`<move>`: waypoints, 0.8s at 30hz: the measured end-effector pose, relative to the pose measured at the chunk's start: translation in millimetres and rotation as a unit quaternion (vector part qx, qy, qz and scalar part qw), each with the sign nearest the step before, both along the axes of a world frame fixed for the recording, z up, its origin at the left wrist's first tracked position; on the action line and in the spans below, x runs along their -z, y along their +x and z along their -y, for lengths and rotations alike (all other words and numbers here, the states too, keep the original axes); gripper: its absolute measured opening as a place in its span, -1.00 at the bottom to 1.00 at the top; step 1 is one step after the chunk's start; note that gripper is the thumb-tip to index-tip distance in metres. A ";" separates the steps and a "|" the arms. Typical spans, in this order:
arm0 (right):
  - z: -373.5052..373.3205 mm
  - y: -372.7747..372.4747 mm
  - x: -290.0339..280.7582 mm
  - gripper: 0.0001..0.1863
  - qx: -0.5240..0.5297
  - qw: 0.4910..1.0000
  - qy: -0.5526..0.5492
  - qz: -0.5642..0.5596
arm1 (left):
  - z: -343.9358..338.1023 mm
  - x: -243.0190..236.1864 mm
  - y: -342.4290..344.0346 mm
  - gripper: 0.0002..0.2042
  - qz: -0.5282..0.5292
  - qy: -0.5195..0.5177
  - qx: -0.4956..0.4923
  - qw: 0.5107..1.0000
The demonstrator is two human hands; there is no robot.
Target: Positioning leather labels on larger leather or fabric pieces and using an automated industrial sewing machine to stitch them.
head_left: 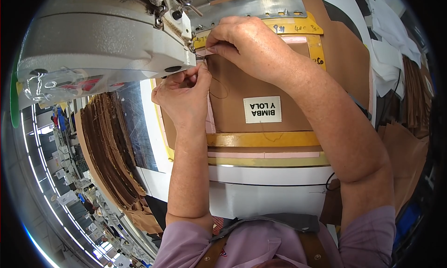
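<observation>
At the needle area of the white sewing machine (102,44), my left hand (181,88) is pinched with fingertips close under the head; what it holds is too small to make out. My right hand (237,44) reaches from the right, thumb and index closed beside the needle on something thin I cannot make out. Below them lies a brown panel (228,109) with a white printed label (263,114), pink strips and a loose dark thread. Yellow template bars (260,139) frame the panel, and a metal plate (251,4) runs along its top.
At the left stands a thick stack of brown pieces (104,142). More brown pieces (402,156) and white material (386,44) lie at the right. The white machine bed (260,198) extends toward me. A long aisle with strip lights shows at the far left.
</observation>
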State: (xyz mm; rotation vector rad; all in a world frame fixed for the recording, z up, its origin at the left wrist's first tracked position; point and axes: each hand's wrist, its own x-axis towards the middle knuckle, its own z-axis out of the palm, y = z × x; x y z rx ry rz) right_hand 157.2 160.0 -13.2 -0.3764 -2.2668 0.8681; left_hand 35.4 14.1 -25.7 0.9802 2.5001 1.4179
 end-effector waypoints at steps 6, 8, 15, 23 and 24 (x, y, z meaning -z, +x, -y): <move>0.4 -1.4 -0.9 -0.87 -0.007 1.000 -0.001 -0.003 | 0.5 -2.1 -0.9 -0.81 0.025 0.021 -0.002 0.999; 0.2 -2.9 -1.9 -0.87 -0.006 1.000 0.003 -0.011 | 1.9 -10.1 2.2 -0.81 0.011 0.010 -0.007 1.000; -3.5 0.4 3.4 -0.87 -0.008 1.000 -0.028 -0.005 | 38.9 -63.7 55.9 -0.96 0.153 0.234 0.437 0.855; -3.9 1.1 4.5 -0.90 -0.012 1.000 -0.011 -0.017 | 54.3 -104.2 53.2 -0.89 0.217 0.219 0.520 0.797; -3.3 -0.2 0.9 -0.90 -0.016 1.000 -0.011 -0.019 | 55.3 -106.6 53.3 -0.88 0.248 0.228 0.520 0.785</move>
